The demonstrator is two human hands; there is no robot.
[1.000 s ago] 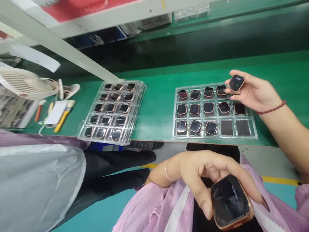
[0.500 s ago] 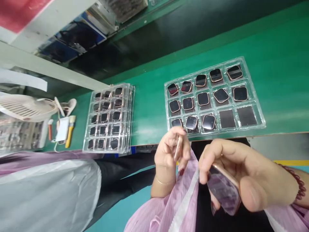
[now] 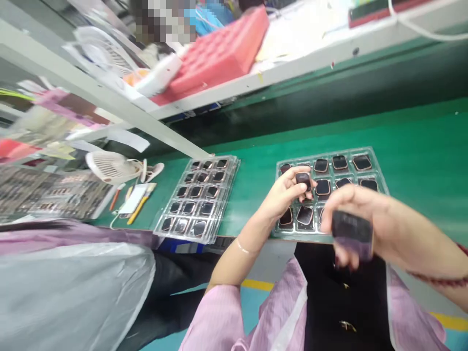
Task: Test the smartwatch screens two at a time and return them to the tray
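Note:
My left hand [image 3: 280, 197] is closed on a small dark watch body [image 3: 303, 181], holding it by the edges above the clear plastic tray [image 3: 379, 168]. Nearer the camera, my right hand [image 3: 383, 222] grips another watch body [image 3: 351, 235], its glossy dark face turned towards me and blurred by motion. Square-faced watch bodies with gold-coloured rims, such as one watch body [image 3: 304, 215], lie in the tray's compartments. My right hand and its watch body hide the tray's near right part.
Left of the tray stands a stack of clear trays [image 3: 234, 178] holding more watch bodies. Further left are a yellow-handled brush [image 3: 141, 207] and a white fan [image 3: 109, 166]. A shelf [image 3: 303, 73] with a red foam block [image 3: 219, 53] runs above the green bench. A person's grey apron [image 3: 73, 297] is at left.
My view has tilted up, bringing the shelf into sight. My left hand has reached forward over the tray, its watch body now facing me. The right hand still holds its watch body.

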